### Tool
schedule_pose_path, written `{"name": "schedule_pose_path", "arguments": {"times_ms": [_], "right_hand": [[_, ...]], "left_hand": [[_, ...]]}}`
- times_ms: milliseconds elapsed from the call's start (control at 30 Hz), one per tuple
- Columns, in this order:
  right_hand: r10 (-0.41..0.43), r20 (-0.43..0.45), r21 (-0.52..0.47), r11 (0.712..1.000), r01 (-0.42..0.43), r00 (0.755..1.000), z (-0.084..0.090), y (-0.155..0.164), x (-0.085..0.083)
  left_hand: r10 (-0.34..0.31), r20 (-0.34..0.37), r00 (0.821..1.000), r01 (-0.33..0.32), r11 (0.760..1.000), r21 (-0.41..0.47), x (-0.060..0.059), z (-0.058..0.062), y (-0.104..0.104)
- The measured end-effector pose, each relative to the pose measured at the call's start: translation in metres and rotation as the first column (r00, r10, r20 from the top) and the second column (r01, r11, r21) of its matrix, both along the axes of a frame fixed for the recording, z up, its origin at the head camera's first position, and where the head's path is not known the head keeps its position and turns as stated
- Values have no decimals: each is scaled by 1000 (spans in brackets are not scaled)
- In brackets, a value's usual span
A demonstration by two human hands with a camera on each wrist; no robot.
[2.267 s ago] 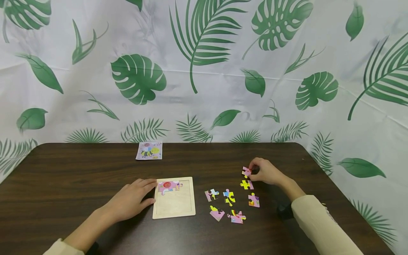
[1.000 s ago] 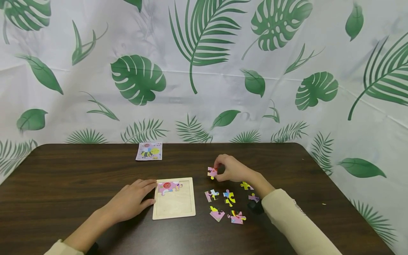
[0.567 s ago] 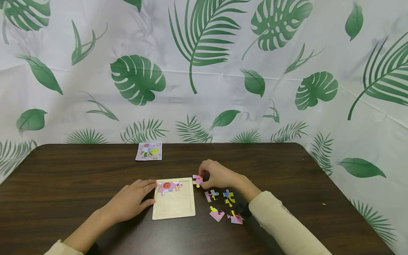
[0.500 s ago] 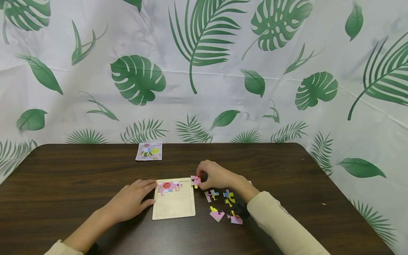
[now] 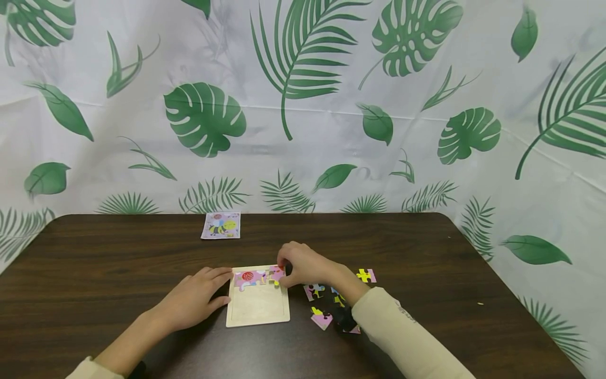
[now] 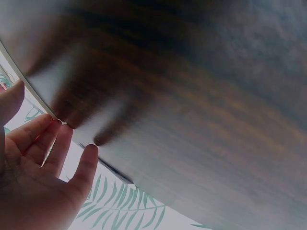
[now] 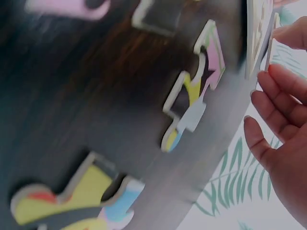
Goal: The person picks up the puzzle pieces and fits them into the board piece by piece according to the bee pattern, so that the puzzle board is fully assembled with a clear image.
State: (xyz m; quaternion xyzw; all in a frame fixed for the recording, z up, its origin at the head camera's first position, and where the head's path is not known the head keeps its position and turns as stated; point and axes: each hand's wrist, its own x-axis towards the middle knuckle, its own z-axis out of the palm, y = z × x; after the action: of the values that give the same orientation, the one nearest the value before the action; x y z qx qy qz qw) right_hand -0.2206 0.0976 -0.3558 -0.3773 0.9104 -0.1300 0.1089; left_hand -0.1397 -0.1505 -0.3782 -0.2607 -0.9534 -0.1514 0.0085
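We pinch a pink piece [image 5: 276, 274] in right hand [image 5: 303, 265] fingers at the puzzle tray [image 5: 258, 311]'s top right, beside one seated piece [image 5: 250, 278]. Left hand [image 5: 194, 297] flat, steadying the tray. Several loose pieces [image 5: 322, 318] remain right of tray.

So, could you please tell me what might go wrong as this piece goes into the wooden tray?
The right hand pinches the pink jigsaw piece at the pale wooden puzzle tray; if its tab misses the pink piece already seated, it may sit proud. The cream sleeve lies over the loose colourful pieces and could drag them.
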Motion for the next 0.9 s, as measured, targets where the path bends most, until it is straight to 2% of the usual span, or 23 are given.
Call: {"name": "schedule_pose_path", "arguments": {"times_ms": [300,900], "right_hand": [[-12,-42,42,999,14,999,-1,-9,5],[-22,-31,34,999,23,999,-5,-8,6]], "left_hand": [[-9,-22,1000,9,1000,3,0,-1,0],[-3,-19,1000,3,1000,-1,0,0,-1]]}}
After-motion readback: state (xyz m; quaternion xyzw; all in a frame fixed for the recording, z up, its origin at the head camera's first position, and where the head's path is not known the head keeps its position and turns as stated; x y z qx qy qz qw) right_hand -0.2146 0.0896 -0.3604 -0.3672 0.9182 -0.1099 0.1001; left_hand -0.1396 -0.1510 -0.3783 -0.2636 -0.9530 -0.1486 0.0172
